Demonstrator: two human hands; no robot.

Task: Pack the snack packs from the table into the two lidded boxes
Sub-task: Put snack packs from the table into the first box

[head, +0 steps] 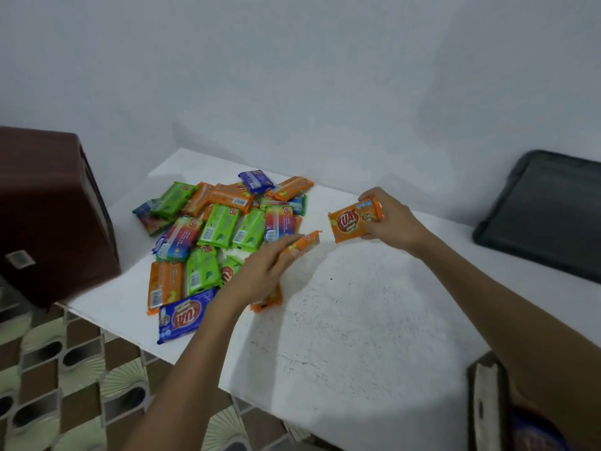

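Note:
A heap of snack packs (pixel 221 229) in orange, green, blue and rainbow wrappers lies on the left half of the white table (pixel 357 304). My right hand (pixel 388 219) grips an orange pack (pixel 353 222) lifted just above the table, right of the heap. At the heap's right edge, my left hand (pixel 260 275) holds another orange pack (pixel 302 242) edge-on between thumb and fingers. A cardboard box (pixel 491 395) shows at the lower right, partly hidden by my right forearm, with blue wrappers inside.
A brown box-like object (pixel 55 216) stands at the table's left corner. A dark grey lid or tray (pixel 546 209) lies on the table's far right. Patterned floor tiles (pixel 65 369) show below the table's left edge. White walls close the back.

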